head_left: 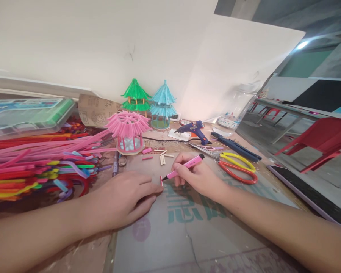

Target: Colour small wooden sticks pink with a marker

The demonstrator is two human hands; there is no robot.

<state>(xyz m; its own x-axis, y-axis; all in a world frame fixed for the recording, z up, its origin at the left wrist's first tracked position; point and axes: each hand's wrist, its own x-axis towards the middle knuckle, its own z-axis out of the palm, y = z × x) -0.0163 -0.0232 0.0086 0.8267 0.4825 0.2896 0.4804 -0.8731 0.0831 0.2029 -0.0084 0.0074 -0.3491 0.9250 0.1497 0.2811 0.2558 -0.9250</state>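
Observation:
My right hand (191,174) is closed around a pink marker (184,167), its dark tip pointing left and down. The tip touches or nearly touches a short stick (161,181), which is partly pink. My left hand (127,199) lies low over the work surface, fingers together, with the fingertips holding the near end of that stick. Beyond the hands lie several short pale sticks (163,160), a pink stick (147,158) and a pink marker cap (146,150). Behind them stands a small pavilion with a pink fringed roof (129,129).
Green (135,94) and blue (163,102) pavilions stand at the back. Colourful pipe cleaners (45,167) pile up at left under a plastic case (31,113). A glue gun (194,130), scissors (238,167), a dark-handled tool (235,146), a clear jar (233,110) and a phone (309,193) lie to the right.

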